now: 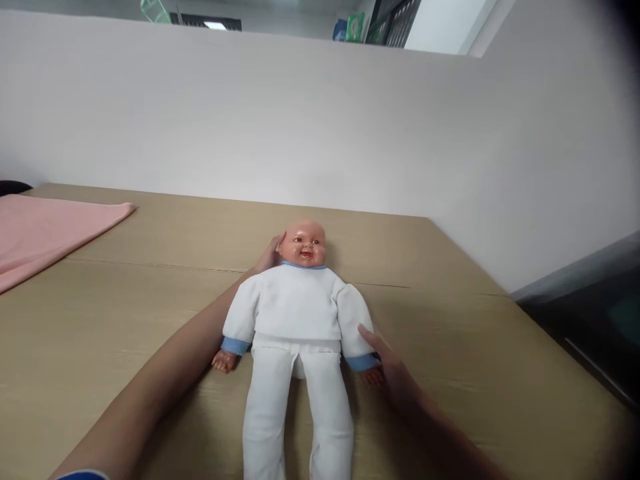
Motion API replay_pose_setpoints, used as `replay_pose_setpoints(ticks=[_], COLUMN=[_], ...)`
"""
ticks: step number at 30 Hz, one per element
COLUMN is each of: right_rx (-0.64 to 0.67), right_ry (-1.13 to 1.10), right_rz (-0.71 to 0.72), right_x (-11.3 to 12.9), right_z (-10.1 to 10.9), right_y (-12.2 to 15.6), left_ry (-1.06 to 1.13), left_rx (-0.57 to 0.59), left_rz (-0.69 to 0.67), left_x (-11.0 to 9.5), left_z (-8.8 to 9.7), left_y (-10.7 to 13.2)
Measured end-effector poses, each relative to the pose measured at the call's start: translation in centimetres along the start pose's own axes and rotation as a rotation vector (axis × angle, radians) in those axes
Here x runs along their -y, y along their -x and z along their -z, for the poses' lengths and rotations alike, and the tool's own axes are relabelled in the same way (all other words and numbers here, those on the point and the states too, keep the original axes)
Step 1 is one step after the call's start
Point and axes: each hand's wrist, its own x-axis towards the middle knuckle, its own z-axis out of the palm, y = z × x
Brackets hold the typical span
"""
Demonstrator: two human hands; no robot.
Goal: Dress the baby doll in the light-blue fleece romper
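A baby doll (299, 307) lies on its back on the brown tabletop, head toward the wall. It wears a white top and white trousers, with blue trim at the neck and cuffs. My left hand (271, 255) cups the side of the doll's head, its fingers partly hidden behind it. On the other side, my right hand (395, 373) grips the doll's sleeved arm near the cuff, thumb on top and the other fingers mostly out of sight. The feet fall outside the lower edge of the picture.
A pink cloth (55, 230) lies on the tabletop (165, 287) at the far left. Behind the table rises a white wall (280, 127). A dark object (585, 320) stands beyond the table's right edge.
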Motion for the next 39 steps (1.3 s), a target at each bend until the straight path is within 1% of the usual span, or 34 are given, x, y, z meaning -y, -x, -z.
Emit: replay_pose_setpoints(ticks=[2,3,6,9,11,14,17,20,23,28,33,35,39], right_rx=[0.001,0.0,-0.028,-0.06,-0.086,-0.125,-0.114,-0.093,-0.088,-0.088,-0.087,-0.083,-0.076], right_ry=[0.106,0.188,0.434,0.575,0.652,0.754,0.78,0.77,0.762,0.773,0.772,0.775,0.777], right_rz=[0.066,0.101,0.209,0.282,0.33,0.393,0.399,0.398,0.389,0.389,0.393,0.385,0.379], right_x=[0.0,0.0,-0.2,-0.5,-0.7,-1.0,-1.0,-1.0,-1.0,-1.1,-1.1,-1.1,-1.0], right_z=[0.0,-0.1,-0.2,-0.1,0.1,0.6,0.9,1.1,1.2,1.4,1.5,1.5,1.4], right_y=[0.2,0.3,0.6,0.8,0.8,0.5,0.3,0.2,0.1,0.1,0.0,0.0,0.0], left_ry=[0.073,0.102,0.144,0.152,0.147,0.131,0.093,0.058,0.029,0.006,-0.001,0.003,0.018], left_rx=[-0.044,-0.038,0.047,0.069,0.085,0.113,0.094,0.048,-0.001,-0.001,-0.056,-0.06,-0.031], left_rz=[0.024,0.037,0.064,0.09,0.104,0.088,0.066,0.058,0.018,0.005,-0.005,-0.001,0.04], left_x=[0.0,0.0,-0.1,-0.2,-0.2,-0.1,0.1,0.0,-0.3,-0.5,-0.3,-0.3,-0.3], left_z=[1.4,1.9,3.0,3.3,3.1,2.8,2.5,2.1,1.3,0.1,0.4,0.5,0.6], left_y=[-0.7,-0.9,-1.2,-1.1,-1.0,-0.7,-0.4,0.1,0.7,1.4,1.1,1.0,1.0])
